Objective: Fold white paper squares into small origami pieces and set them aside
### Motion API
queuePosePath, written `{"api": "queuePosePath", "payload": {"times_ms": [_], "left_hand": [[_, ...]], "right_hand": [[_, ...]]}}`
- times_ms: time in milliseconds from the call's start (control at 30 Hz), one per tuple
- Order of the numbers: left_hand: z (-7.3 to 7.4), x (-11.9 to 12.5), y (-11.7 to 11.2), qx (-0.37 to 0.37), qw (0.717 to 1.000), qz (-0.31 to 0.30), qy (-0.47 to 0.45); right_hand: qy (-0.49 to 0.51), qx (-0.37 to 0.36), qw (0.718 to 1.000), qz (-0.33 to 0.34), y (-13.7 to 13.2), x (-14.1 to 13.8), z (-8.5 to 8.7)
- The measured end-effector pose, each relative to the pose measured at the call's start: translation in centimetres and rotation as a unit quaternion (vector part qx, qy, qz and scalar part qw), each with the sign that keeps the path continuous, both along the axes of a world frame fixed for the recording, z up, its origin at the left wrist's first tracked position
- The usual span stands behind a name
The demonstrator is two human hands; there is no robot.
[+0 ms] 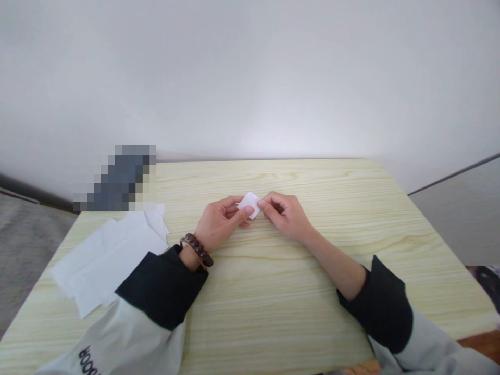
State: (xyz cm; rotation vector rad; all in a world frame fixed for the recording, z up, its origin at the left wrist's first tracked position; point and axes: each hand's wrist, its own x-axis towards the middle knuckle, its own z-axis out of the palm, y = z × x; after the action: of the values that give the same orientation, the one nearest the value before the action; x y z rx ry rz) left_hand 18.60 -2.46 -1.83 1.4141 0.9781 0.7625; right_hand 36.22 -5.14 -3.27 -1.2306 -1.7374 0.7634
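Note:
A small folded white paper square (249, 201) sits between both my hands above the middle of the pale wooden table (312, 291). My left hand (221, 221) pinches its left side with thumb and fingers; a brown bead bracelet (197, 250) circles that wrist. Fingers of my right hand (285, 213) are closed on the paper's right edge. Both forearms rest low over the tabletop, in sleeves with black cuffs.
Several white paper sheets (105, 260) lie overlapped at the table's left side. A blurred dark object (117, 179) stands at the back left corner. A white wall rises behind the table. Grey floor shows on both sides.

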Motion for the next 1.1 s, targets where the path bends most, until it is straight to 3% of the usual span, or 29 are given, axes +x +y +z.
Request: {"api": "queuePosePath", "payload": {"times_ms": [333,700,967,1100], "left_hand": [[0.32,-0.11,-0.04,0.027,0.996,0.001,0.088],[0.25,-0.38,0.09,0.039,0.998,-0.030,0.049],[-0.33,0.01,0.02,0.054,0.998,0.016,0.006],[-0.26,-0.13,0.06,0.085,0.994,0.051,0.047]], "right_hand": [[-0.044,0.026,0.998,0.023,0.03,0.02,-0.03],[-0.027,0.015,0.999,0.018,0.00,0.09,-0.03],[-0.027,0.020,0.999,0.039,0.05,0.05,0.10],[-0.069,0.037,0.996,0.053,0.03,0.02,0.09]]}}
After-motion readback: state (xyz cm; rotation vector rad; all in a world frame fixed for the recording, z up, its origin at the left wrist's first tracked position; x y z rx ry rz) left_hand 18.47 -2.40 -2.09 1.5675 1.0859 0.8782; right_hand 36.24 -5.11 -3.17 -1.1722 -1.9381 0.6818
